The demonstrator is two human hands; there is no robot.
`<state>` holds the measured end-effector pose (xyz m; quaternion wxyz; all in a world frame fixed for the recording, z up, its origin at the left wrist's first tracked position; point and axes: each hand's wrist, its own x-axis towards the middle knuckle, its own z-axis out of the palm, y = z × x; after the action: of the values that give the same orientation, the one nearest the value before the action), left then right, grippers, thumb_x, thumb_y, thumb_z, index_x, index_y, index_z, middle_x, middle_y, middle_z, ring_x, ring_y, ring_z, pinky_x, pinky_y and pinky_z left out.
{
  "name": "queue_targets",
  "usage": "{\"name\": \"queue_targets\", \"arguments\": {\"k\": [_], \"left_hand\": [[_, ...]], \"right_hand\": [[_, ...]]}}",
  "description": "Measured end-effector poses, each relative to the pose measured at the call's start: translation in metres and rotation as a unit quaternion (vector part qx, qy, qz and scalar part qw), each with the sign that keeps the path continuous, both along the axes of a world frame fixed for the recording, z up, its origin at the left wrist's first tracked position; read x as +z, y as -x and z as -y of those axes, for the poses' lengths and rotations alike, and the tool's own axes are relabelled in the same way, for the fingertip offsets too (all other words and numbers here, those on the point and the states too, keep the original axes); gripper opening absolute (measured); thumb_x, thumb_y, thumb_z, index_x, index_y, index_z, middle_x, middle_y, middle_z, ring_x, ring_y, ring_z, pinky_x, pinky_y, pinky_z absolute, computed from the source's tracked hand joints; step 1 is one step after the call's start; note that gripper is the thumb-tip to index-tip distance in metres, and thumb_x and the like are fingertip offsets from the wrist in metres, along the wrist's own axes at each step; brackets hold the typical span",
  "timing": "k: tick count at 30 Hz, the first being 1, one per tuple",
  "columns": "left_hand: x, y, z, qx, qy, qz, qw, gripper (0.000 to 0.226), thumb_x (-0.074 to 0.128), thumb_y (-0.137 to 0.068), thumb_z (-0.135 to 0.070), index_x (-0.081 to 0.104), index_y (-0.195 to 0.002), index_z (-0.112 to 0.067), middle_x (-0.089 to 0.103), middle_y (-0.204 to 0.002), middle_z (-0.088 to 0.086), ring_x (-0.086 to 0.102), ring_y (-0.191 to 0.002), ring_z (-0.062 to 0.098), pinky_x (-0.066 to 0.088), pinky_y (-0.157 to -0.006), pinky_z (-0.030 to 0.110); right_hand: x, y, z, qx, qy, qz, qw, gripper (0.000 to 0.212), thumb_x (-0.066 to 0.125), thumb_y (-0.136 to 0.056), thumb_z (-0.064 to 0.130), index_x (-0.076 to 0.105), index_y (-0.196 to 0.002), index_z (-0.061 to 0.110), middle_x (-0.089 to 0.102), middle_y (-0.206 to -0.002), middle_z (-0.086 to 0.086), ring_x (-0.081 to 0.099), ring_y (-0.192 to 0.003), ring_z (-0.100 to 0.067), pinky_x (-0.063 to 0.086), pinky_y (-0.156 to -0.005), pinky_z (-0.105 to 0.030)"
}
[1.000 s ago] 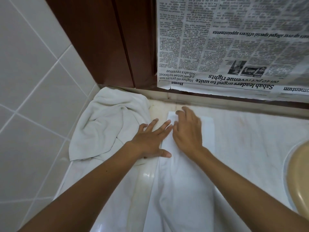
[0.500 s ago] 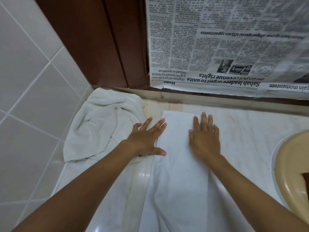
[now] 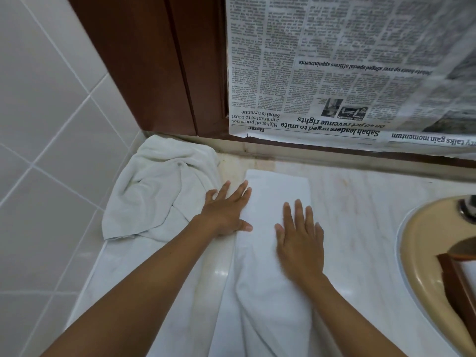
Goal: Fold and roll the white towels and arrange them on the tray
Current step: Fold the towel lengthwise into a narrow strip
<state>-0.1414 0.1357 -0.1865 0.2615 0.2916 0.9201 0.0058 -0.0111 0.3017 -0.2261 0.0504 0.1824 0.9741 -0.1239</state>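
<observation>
A white towel (image 3: 273, 191), folded into a long narrow strip, lies on the marble counter and runs from the back wall toward me. My left hand (image 3: 226, 212) lies flat with straight fingers at the strip's left edge. My right hand (image 3: 300, 240) presses flat on the strip's right half, fingers pointing away from me. A second white towel (image 3: 157, 189) sits crumpled in the back left corner. The dark wooden tray (image 3: 457, 282) shows only as a corner at the right edge, over the basin.
A beige sink basin (image 3: 422, 243) is set into the counter (image 3: 360, 202) at right, with a metal tap base (image 3: 468, 207) at its rim. Newspaper (image 3: 347, 73) hangs on the back wall beside a brown wooden frame (image 3: 154, 60). White tiles (image 3: 51, 124) cover the left wall.
My right hand slid from the strip's far left edge across to its right side and then back toward me, smoothing the towel. My left hand stayed at the left edge.
</observation>
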Motion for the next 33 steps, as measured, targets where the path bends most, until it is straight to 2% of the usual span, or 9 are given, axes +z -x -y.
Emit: {"name": "queue_targets", "arguments": {"k": [4,8,10,13,17,20,25,29,33], "left_hand": [[0.003,-0.023,0.000,0.039,0.014,-0.050,0.998,0.076,0.039,-0.097,-0.059,-0.002,-0.155,-0.033,-0.016,-0.163,-0.004,-0.014,-0.149,0.024,0.001,-0.116,0.050],[-0.001,-0.073,0.011,0.148,-0.084,-0.105,0.980,0.051,0.038,-0.101,-0.043,0.028,-0.150,-0.033,0.008,-0.164,-0.001,0.003,-0.149,0.021,0.011,-0.111,0.044],[-0.005,-0.115,0.018,0.245,-0.209,-0.115,0.940,0.046,0.043,-0.097,-0.038,0.046,-0.142,-0.030,0.032,-0.156,-0.004,0.021,-0.145,0.020,0.014,-0.107,0.040],[-0.004,-0.183,0.033,0.378,-0.347,-0.129,0.849,0.037,0.055,-0.087,-0.030,0.065,-0.123,-0.022,0.062,-0.127,-0.005,0.046,-0.127,0.022,0.025,-0.097,0.036],[0.003,-0.251,0.049,0.441,-0.395,-0.033,0.805,0.022,0.063,-0.090,-0.028,0.064,-0.112,-0.025,0.063,-0.105,-0.017,0.057,-0.100,0.009,0.048,-0.091,0.027],[0.006,-0.278,0.045,0.466,-0.389,0.025,0.794,0.020,0.070,-0.086,-0.032,0.062,-0.104,-0.030,0.064,-0.090,-0.011,0.060,-0.082,0.003,0.046,-0.075,0.012],[0.017,-0.303,0.011,0.533,-0.391,0.114,0.742,0.040,0.074,-0.080,-0.045,0.051,-0.111,-0.034,0.057,-0.100,-0.014,0.058,-0.094,0.003,0.045,-0.079,0.013],[0.016,-0.316,-0.020,0.549,-0.325,0.049,0.768,0.063,0.072,-0.073,-0.058,0.044,-0.122,-0.031,0.044,-0.111,-0.016,0.045,-0.109,0.006,0.043,-0.094,0.026],[0.007,-0.323,-0.044,0.535,-0.220,-0.052,0.814,0.067,0.068,-0.065,-0.063,0.051,-0.117,-0.025,0.044,-0.109,-0.008,0.048,-0.104,0.017,0.040,-0.079,0.030]], "right_hand": [[0.004,-0.015,0.004,-0.042,-0.003,0.032,0.999,0.062,0.011,-0.102,0.050,-0.006,-0.157,0.028,-0.017,-0.163,0.002,-0.014,-0.151,-0.024,0.001,-0.121,-0.042],[0.004,-0.034,0.001,-0.042,-0.002,0.013,0.999,0.075,-0.002,-0.091,0.062,-0.003,-0.157,0.028,-0.013,-0.164,0.000,-0.009,-0.152,-0.026,0.003,-0.121,-0.043],[0.003,-0.034,0.000,-0.040,-0.003,0.013,0.999,0.081,-0.007,-0.086,0.064,-0.002,-0.157,0.027,-0.011,-0.165,-0.001,-0.008,-0.152,-0.027,0.004,-0.121,-0.044],[0.003,-0.034,0.000,-0.033,-0.013,0.012,0.999,0.079,-0.003,-0.089,0.063,0.002,-0.158,0.024,-0.007,-0.165,-0.004,-0.004,-0.152,-0.030,0.007,-0.120,-0.046],[0.002,-0.035,-0.003,-0.028,-0.021,0.010,0.999,0.067,0.016,-0.101,0.055,0.008,-0.158,0.020,-0.002,-0.165,-0.007,0.000,-0.151,-0.032,0.011,-0.120,-0.048],[0.003,-0.034,-0.003,-0.022,-0.019,0.006,1.000,0.069,0.024,-0.100,0.056,0.012,-0.158,0.019,0.000,-0.165,-0.008,0.001,-0.151,-0.033,0.011,-0.119,-0.049],[0.005,-0.037,-0.010,0.001,0.011,-0.002,1.000,0.079,0.023,-0.089,0.065,0.016,-0.156,0.023,0.001,-0.165,-0.007,0.001,-0.151,-0.030,0.008,-0.119,-0.046],[0.003,-0.038,-0.017,0.025,0.009,-0.011,1.000,0.072,0.035,-0.097,0.059,0.017,-0.156,0.023,0.000,-0.165,-0.007,0.000,-0.152,-0.028,0.008,-0.119,-0.043],[0.003,-0.039,-0.016,0.031,-0.002,-0.011,0.999,0.071,0.031,-0.097,0.057,0.013,-0.157,0.023,-0.002,-0.165,-0.007,-0.002,-0.152,-0.028,0.008,-0.118,-0.044]]}}
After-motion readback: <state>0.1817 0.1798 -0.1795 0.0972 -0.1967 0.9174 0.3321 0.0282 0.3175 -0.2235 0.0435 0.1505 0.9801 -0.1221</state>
